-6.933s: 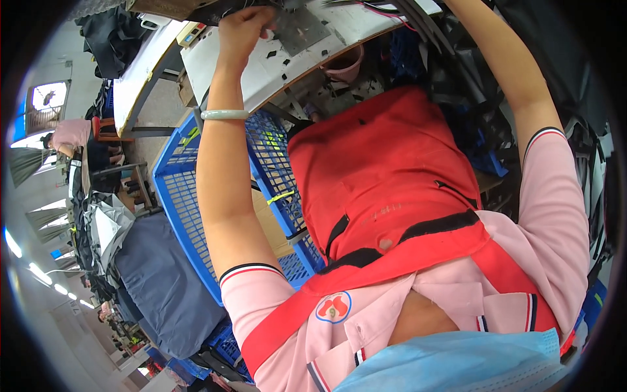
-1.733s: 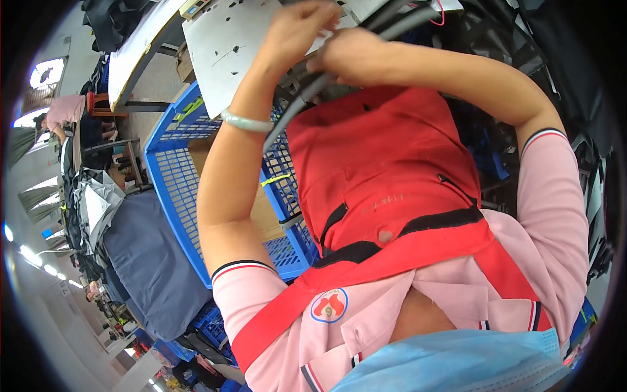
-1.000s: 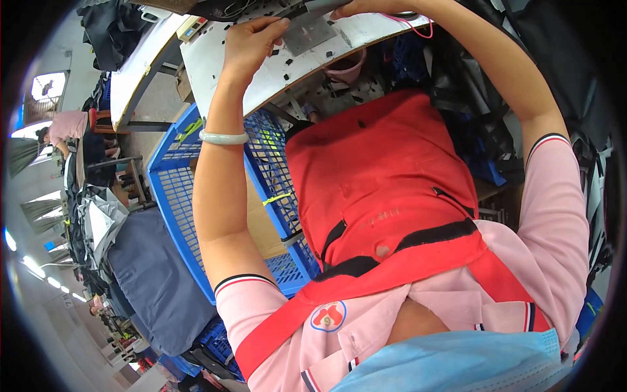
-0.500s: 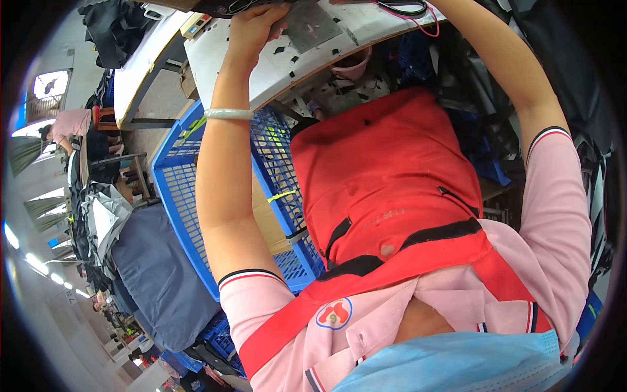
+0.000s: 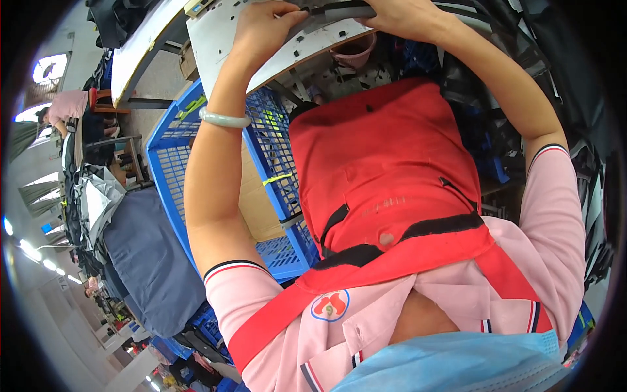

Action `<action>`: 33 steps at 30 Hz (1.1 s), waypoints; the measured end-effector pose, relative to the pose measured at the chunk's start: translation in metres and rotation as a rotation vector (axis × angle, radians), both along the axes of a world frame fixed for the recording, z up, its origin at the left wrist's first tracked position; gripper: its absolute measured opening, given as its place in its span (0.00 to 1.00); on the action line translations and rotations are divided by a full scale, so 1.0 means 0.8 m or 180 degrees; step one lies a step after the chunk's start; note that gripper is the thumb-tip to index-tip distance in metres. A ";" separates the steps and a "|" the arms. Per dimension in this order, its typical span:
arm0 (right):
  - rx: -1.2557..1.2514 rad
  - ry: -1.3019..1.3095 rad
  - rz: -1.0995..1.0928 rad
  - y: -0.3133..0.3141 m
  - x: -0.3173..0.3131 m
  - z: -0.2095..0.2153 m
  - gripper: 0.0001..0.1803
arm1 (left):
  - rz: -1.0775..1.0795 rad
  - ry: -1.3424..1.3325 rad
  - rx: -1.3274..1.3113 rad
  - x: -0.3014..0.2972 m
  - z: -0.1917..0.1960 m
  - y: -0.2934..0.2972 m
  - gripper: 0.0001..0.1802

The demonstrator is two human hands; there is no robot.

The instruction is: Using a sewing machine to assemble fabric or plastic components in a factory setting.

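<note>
A black-and-grey strip of material [image 5: 338, 13] stretches between my hands at the top of the head view, over the front edge of the white table [image 5: 225, 29]. My left hand [image 5: 264, 29] pinches its left end between thumb and fingers. At the other end my right hand [image 5: 408, 18] has its fingers closed on the strip. Part of both hands and whatever lies beyond the strip are cut off by the upper edge. A pale bangle [image 5: 224, 120] circles my left wrist.
A blue plastic crate [image 5: 171, 140] with cardboard inside stands left of my red apron [image 5: 385, 150]. Under the table is a pink basket [image 5: 354, 53]. Dark material [image 5: 548, 39] hangs at the right. Small black scraps dot the tabletop. Another person [image 5: 65, 108] works far left.
My right hand has come into view from the top and moved left and nearer. My left hand has come slightly nearer. The strip now spans both hands over the table's front edge.
</note>
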State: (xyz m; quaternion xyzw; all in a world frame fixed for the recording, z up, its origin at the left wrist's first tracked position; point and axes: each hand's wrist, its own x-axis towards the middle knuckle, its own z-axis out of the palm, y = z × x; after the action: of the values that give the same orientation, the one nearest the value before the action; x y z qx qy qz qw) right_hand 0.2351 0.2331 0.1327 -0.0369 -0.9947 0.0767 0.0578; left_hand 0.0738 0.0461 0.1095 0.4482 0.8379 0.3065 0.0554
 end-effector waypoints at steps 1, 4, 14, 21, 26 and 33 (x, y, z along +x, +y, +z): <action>-0.0115 0.0027 -0.0045 0.000 0.001 0.004 0.16 | -0.0063 0.0015 0.0182 -0.013 -0.011 -0.004 0.17; -0.0163 0.0002 -0.0143 0.031 -0.014 -0.005 0.20 | -0.0055 -0.0338 0.0323 -0.022 -0.014 0.009 0.18; -0.0310 0.0235 -0.0033 0.059 -0.052 0.011 0.21 | 0.0155 -0.0400 0.0676 -0.051 -0.014 0.026 0.20; -0.0027 0.0745 0.0600 0.015 -0.012 -0.017 0.23 | 0.0169 -0.0342 0.0183 0.006 0.030 0.029 0.12; 0.0870 0.2077 0.2269 -0.101 -0.003 -0.110 0.05 | -0.0756 -0.0287 0.0211 0.069 0.022 0.062 0.13; -0.0579 0.0090 0.1373 -0.061 0.003 -0.061 0.20 | -0.0994 -0.1245 -0.0250 0.011 -0.043 -0.012 0.21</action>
State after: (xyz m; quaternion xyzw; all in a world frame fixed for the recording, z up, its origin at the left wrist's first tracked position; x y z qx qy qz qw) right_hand 0.2372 0.1842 0.0839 0.1725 -0.9676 0.1771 0.0505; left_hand 0.0828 0.0365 0.0753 0.5019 0.7431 0.3423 0.2805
